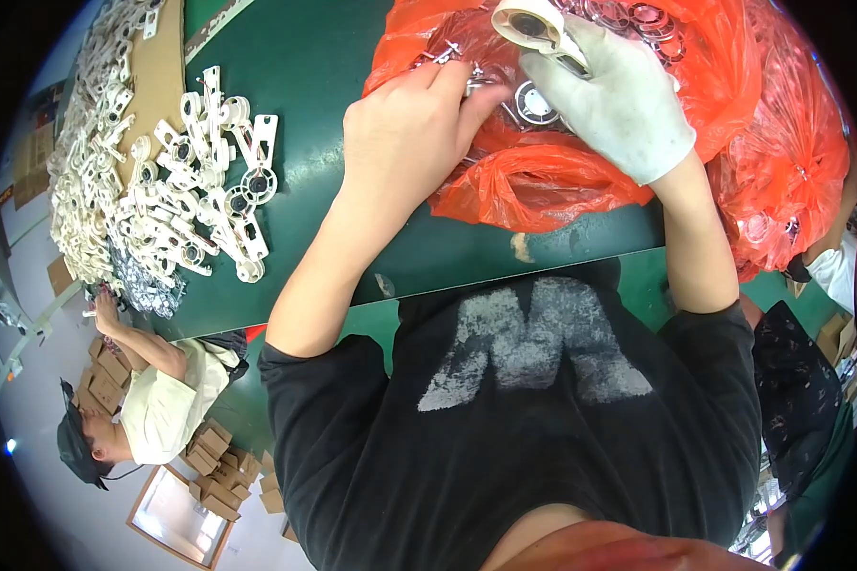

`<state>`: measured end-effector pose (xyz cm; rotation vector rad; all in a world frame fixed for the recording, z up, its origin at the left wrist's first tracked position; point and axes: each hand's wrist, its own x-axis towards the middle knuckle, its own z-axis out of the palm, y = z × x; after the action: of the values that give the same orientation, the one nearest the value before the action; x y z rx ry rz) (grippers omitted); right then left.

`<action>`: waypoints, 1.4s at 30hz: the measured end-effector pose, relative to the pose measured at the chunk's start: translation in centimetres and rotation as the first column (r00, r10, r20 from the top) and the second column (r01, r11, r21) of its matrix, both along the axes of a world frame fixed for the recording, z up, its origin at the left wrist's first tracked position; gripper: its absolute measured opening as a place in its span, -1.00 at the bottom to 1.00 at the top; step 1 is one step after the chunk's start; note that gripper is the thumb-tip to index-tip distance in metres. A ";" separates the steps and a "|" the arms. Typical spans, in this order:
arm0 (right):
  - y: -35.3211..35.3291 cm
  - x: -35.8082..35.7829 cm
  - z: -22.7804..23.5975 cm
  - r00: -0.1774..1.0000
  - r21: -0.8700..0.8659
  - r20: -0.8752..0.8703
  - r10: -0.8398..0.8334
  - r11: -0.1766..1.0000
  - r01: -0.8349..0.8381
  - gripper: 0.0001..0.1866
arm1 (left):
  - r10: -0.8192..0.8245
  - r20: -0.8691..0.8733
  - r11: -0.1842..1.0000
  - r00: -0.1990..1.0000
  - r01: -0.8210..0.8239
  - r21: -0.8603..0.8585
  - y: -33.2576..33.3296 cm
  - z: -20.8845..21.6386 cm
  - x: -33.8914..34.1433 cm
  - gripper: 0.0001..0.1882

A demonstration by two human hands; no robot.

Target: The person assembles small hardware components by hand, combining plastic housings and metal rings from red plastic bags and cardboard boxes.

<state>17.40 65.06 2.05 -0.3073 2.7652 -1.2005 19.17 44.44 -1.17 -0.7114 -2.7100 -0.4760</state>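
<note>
My right hand (628,114), in a pale work glove, is closed on a white plastic part (531,21) with a round ring end and a dark centre. An open red plastic bag (533,181) lies beneath it, holding several round clear-and-black parts (649,17) and small shiny pieces. Bare, my left hand (414,119) reaches over the bag's left side, thumb apart from the curled fingers, beside small metallic pieces (448,52). Its fingertips are partly hidden. Between my hands, a white-rimmed round part (535,103) sits in the bag.
White plastic assemblies (200,181) are heaped on the green table (305,124) to the left, with a larger pile (86,190) beyond. A second red bag (781,190) bulges at the right. One person (162,390) works at the far left; another person's clothing (800,371) shows at right.
</note>
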 end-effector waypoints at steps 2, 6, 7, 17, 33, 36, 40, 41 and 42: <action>0.0 0.0 0.0 1.000 -0.006 0.006 0.001 1.000 -0.001 -0.67 | 0.098 0.077 0.995 0.992 -0.099 0.001 0.2 -0.1 -0.1 -0.62; -0.1 0.1 0.4 1.000 0.019 0.019 0.017 1.000 -0.017 -0.67 | 0.172 0.179 0.972 0.969 -0.196 0.128 0.2 0.6 -0.7 -0.55; -0.1 0.1 0.5 0.999 0.032 0.051 0.002 0.999 -0.004 -0.67 | 0.151 0.405 0.933 0.902 -0.266 0.244 -0.1 1.4 -0.9 -0.53; -0.1 0.0 1.3 0.997 -0.023 0.077 0.002 1.000 0.000 -0.71 | -0.073 0.478 0.758 0.875 -0.263 0.597 -1.4 1.5 -0.3 -0.52; 0.5 0.3 2.9 0.795 -0.300 0.503 0.338 0.931 -0.207 -0.76 | -0.209 0.177 0.518 0.962 -0.045 0.854 1.1 1.9 0.1 -0.82; 0.4 0.4 2.7 0.770 -0.290 0.525 0.362 0.927 -0.238 -0.75 | -0.201 0.176 0.585 0.964 -0.026 0.811 0.8 1.1 0.3 -0.70; 0.8 0.5 1.7 0.796 -0.420 0.459 0.395 0.886 -0.197 -0.76 | -0.267 0.094 0.702 0.959 0.126 0.701 0.0 3.0 0.2 -0.43; 0.9 0.4 1.5 0.800 -0.441 0.434 0.415 0.872 -0.214 -0.76 | -0.296 0.038 0.737 0.955 0.203 0.644 -0.2 2.8 0.0 -0.42; 0.9 0.4 1.6 0.799 -0.441 0.434 0.416 0.871 -0.214 -0.76 | -0.323 -0.016 0.768 0.946 0.272 0.580 -0.4 2.5 -0.2 -0.40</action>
<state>17.83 66.01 3.61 -0.3981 1.9234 -1.4474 18.93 44.06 1.35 -0.9479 -2.3081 -1.3619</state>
